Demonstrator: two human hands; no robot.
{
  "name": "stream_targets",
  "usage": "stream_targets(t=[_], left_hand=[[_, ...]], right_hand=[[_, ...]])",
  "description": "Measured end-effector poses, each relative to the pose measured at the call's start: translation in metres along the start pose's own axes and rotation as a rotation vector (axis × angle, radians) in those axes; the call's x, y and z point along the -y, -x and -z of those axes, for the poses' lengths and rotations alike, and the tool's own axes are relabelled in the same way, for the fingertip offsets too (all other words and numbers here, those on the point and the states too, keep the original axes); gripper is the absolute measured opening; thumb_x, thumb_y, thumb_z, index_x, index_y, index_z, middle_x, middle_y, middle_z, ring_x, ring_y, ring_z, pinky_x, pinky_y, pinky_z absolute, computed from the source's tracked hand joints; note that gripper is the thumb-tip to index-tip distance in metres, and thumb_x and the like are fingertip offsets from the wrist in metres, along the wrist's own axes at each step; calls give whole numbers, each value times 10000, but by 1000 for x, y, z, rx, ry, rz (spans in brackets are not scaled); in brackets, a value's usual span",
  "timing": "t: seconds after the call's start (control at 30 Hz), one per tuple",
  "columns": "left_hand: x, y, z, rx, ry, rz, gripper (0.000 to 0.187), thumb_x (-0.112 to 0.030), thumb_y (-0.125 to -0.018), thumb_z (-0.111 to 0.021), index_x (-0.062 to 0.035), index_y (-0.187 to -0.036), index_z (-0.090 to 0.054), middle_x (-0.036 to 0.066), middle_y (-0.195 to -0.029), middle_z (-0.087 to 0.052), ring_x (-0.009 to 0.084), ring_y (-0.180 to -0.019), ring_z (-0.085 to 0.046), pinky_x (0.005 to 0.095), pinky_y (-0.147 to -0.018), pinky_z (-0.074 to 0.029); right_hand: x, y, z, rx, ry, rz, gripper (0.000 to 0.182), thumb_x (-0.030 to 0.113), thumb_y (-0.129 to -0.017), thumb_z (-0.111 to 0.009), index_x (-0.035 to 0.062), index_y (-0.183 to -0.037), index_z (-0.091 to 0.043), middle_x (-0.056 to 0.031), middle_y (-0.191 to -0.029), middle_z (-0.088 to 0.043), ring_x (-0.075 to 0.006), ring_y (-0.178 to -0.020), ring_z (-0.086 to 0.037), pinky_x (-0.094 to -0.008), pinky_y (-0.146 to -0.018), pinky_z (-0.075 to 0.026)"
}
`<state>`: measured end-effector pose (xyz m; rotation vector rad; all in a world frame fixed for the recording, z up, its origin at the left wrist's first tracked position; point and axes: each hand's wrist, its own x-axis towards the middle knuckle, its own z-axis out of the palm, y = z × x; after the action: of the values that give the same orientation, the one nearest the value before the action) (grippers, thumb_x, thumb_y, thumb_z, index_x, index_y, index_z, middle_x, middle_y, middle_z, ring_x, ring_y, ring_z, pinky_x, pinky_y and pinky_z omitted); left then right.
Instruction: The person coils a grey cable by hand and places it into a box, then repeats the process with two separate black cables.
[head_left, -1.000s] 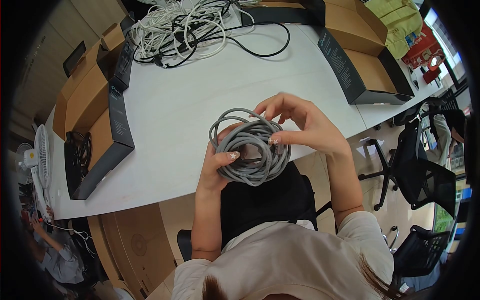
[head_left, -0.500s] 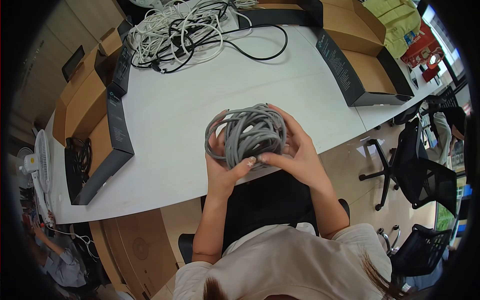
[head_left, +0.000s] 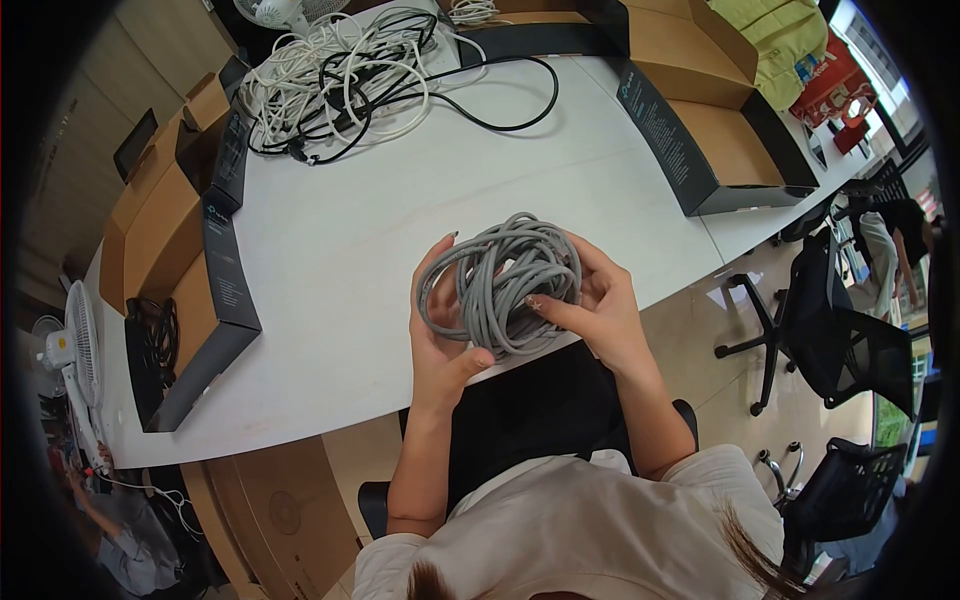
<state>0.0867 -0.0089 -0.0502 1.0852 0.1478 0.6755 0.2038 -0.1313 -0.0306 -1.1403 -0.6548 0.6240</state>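
Note:
A bundle of coiled grey cable (head_left: pixel 500 285) is held between both hands, above the near edge of the white table (head_left: pixel 400 220). My left hand (head_left: pixel 436 325) cups the bundle's left side, its thumb low at the lower edge. On the right side, my right hand (head_left: pixel 600 305) wraps round the coils, the thumb pressed on their front. The fingers behind the bundle are partly hidden.
A heap of tangled white and black cables (head_left: pixel 345 85) lies at the back. An open box (head_left: pixel 230 270) with black cable (head_left: pixel 155 335) stands left; another open box (head_left: pixel 690 140) stands right. Beyond are a fan (head_left: pixel 82 340), chairs (head_left: pixel 845 330) and a person (head_left: pixel 135 545) at lower left.
My left thumb has moved down and left, away from the middle of the bundle. The grey bundle has shifted slightly right and turned a little, and the camera view has shifted slightly.

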Motion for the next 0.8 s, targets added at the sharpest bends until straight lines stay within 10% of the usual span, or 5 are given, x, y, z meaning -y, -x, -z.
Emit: stream_targets(t=[0.43,0.8], left_hand=[[1,0,1,14,-233,9,1069,-826,-669,-479,-55,-1384,-283,216,-1408,-334,312,-1272,-383,440,-1011,-361],[2,3,-1,30,-318,42,920,-783,-771,-376,-43,-1318,-373,200,-1376,-381,299,-1224,-427,408,-978,-394]], right_hand=[[29,-5,28,-159,77,79,517,-25,-740,-706,-64,-1214,-501,-80,-1003,-622,-107,-903,-578,-225,-755,-484],[155,-58,214,-487,584,120,350,305,-846,-628,41,-1075,-602,-41,-942,-669,-89,-763,-643,-226,-657,-522]])
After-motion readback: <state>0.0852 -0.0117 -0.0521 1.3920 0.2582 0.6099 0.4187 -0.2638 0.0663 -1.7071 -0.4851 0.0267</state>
